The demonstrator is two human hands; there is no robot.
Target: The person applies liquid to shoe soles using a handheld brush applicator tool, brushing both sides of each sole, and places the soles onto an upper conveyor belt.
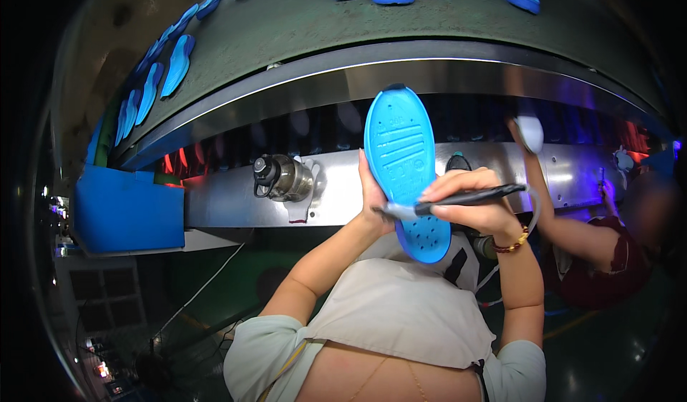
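My left hand (368, 191) grips a bright blue shoe sole (401, 141) by its left edge, holding it up over the metal bench. Raised bars and small holes mark the face of the sole, and a dark patch sits at its far end. In my right hand (490, 217) is a black-handled brush (476, 197), with a pale hose at its rear end. The brush's pale head lies across the lower part of the sole, its dark tip close to my left thumb. Contact between bristles and sole cannot be made out.
A steel ledge (343, 194) runs before me, bearing a dark clear bottle (286, 178) on a cloth. Beyond lies a green conveyor belt (300, 41) with several blue soles (177, 66). A blue box (132, 209) stands left. At right, a co-worker's arm (551, 194) reaches toward a pale piece (529, 134).
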